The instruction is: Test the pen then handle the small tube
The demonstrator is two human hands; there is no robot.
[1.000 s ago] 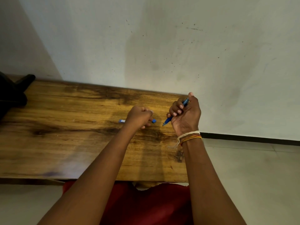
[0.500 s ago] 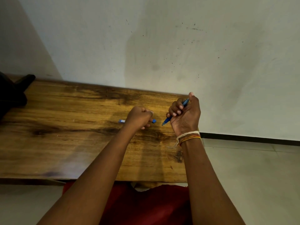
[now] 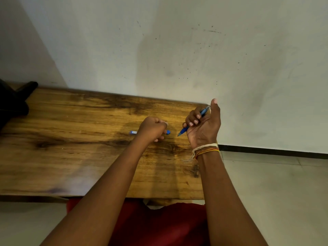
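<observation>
— Over the right end of the table (image 3: 71,139), what is the right hand (image 3: 204,128) doing?

— It grips a blue pen (image 3: 193,121): the fingers (image 3: 192,118) curl tight round the barrel, the thumb stands straight up beside it, and the tip points down and to the left, clear of the wood. Held slantwise like that, the point faces the other hand, which I judge is why it is turned so.

— And the left hand (image 3: 152,129)?

— It rests on the table just beside the pen's tip, knuckles up, its fingers curled down round a small blue piece (image 3: 168,132) that shows at the right of the fist. A pale blue-and-white bit (image 3: 133,132) sticks out at the left of the hand. I cannot tell whether the two are one thing, perhaps a cap or a refill; the hand hides the middle.

— Anything else about?

— Threads (image 3: 205,150), white, orange and yellow, are tied round the right wrist. A dark object (image 3: 12,102) sits at the far left end of the table, a marked white wall (image 3: 177,50) rises behind, a tiled floor (image 3: 275,192) lies to the right, and red cloth (image 3: 150,226) shows below the table's near edge.

— What has changed from a second ago?

— Very little. Both hands keep their grips and their places; the pen's slant is the same, and the gap between tip and fist has not visibly closed.
</observation>
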